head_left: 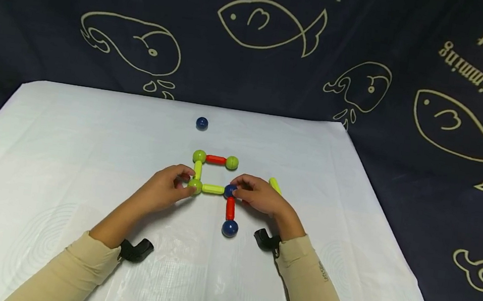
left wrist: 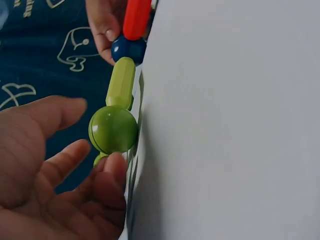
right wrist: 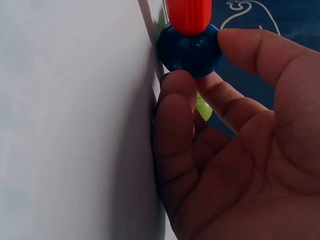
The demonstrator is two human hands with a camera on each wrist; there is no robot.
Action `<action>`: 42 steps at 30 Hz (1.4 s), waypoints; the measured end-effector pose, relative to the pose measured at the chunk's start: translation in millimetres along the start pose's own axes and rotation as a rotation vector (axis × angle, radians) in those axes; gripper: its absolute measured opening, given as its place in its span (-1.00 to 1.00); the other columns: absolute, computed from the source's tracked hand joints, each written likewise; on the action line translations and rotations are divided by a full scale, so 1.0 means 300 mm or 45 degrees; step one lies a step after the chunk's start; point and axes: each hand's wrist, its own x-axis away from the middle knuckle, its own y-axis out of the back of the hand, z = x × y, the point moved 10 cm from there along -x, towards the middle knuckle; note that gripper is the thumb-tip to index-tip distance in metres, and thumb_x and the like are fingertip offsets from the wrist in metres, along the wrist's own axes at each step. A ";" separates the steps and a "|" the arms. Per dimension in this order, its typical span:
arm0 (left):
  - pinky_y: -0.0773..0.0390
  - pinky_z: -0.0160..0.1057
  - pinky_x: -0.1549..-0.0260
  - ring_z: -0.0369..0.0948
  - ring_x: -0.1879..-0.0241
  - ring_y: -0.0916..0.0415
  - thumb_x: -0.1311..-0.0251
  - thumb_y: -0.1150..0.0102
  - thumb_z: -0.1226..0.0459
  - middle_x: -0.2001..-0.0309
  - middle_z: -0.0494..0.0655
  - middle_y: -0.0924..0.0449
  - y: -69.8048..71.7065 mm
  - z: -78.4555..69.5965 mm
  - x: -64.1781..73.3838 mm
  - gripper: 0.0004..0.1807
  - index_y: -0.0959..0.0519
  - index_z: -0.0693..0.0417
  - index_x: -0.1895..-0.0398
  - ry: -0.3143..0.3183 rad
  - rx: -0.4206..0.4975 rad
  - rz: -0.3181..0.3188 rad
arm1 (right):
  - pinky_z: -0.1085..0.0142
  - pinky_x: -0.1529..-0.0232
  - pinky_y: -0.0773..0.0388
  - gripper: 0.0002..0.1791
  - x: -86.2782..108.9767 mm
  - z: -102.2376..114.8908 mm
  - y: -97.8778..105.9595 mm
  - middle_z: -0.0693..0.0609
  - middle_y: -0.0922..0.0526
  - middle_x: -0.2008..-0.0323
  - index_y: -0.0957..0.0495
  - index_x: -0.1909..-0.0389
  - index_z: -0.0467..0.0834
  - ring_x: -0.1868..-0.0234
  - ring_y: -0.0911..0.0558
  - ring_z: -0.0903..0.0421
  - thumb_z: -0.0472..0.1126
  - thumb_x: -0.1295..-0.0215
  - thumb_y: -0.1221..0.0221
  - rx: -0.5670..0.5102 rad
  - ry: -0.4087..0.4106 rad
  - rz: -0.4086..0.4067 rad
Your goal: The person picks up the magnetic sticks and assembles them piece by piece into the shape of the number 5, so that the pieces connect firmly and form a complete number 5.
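Note:
On the white-covered table lies a figure of balls and rods. My left hand is at its near-left green ball; in the left wrist view the thumb stands apart from the ball and a fingertip is at its lower edge. With thumb and fingers, my right hand pinches a dark blue ball. A yellow-green rod joins these two balls. From the pinched ball a red rod runs toward me to another blue ball. Behind, a second yellow-green rod leads to a green ball.
A red rod links the far-left green ball to another green ball. One loose blue ball lies farther back. A loose yellow-green rod lies beyond my right wrist. Dark printed cloth surrounds the table.

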 end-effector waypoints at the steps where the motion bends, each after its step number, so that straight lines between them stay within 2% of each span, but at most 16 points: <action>1: -0.48 -0.17 0.26 -0.10 0.21 -0.48 -0.26 -0.29 0.23 0.07 0.09 -0.57 -0.007 0.010 -0.001 -0.59 -0.52 0.22 -0.11 0.012 -0.001 0.023 | 0.30 0.31 -0.47 -0.79 0.000 0.000 -0.001 -0.03 -0.53 0.29 -0.58 0.00 -0.13 0.35 -0.50 0.07 -0.23 -0.38 -0.18 -0.001 0.002 0.001; 4: -0.47 -0.16 0.25 -0.14 0.23 -0.46 -0.29 -0.26 0.24 0.10 0.06 -0.59 -0.023 0.025 -0.001 -0.61 -0.52 0.19 -0.13 0.010 -0.007 0.059 | 0.29 0.31 -0.48 -0.78 0.001 -0.001 -0.003 -0.03 -0.53 0.29 -0.58 0.00 -0.14 0.35 -0.51 0.06 -0.23 -0.38 -0.18 -0.007 0.006 0.002; 10: -0.46 -0.17 0.27 -0.18 0.27 -0.45 -0.30 -0.24 0.28 0.09 0.01 -0.60 -0.026 0.029 0.002 -0.65 -0.54 0.17 -0.12 -0.021 -0.019 0.032 | 0.29 0.32 -0.49 -0.78 0.004 0.002 -0.004 -0.04 -0.53 0.30 -0.57 0.00 -0.15 0.36 -0.51 0.06 -0.23 -0.38 -0.18 -0.010 0.012 0.000; 21: -0.45 -0.18 0.30 -0.18 0.30 -0.44 -0.29 -0.24 0.31 0.10 0.01 -0.61 -0.023 0.030 0.005 -0.67 -0.55 0.15 -0.10 -0.028 -0.006 0.006 | 0.30 0.33 -0.45 -0.79 0.001 0.008 -0.005 -0.02 -0.55 0.32 -0.58 0.03 -0.21 0.36 -0.49 0.09 -0.23 -0.37 -0.20 -0.007 0.034 -0.026; 30: -0.46 -0.17 0.28 -0.17 0.29 -0.45 -0.29 -0.24 0.32 0.09 0.01 -0.62 -0.023 0.032 0.006 -0.68 -0.55 0.15 -0.10 -0.019 0.010 0.007 | 0.32 0.35 -0.45 -0.83 0.002 0.008 -0.005 -0.01 -0.56 0.34 -0.57 0.10 -0.20 0.38 -0.49 0.11 -0.23 -0.36 -0.22 -0.026 0.022 -0.044; 42: -0.45 -0.17 0.29 -0.18 0.29 -0.46 -0.30 -0.24 0.30 0.14 -0.01 -0.62 -0.026 0.026 0.000 -0.68 -0.55 0.14 -0.10 -0.040 -0.001 0.016 | 0.32 0.31 -0.48 -0.80 0.003 0.007 -0.002 -0.03 -0.56 0.29 -0.58 0.05 -0.19 0.35 -0.50 0.09 -0.23 -0.37 -0.18 -0.012 0.022 -0.048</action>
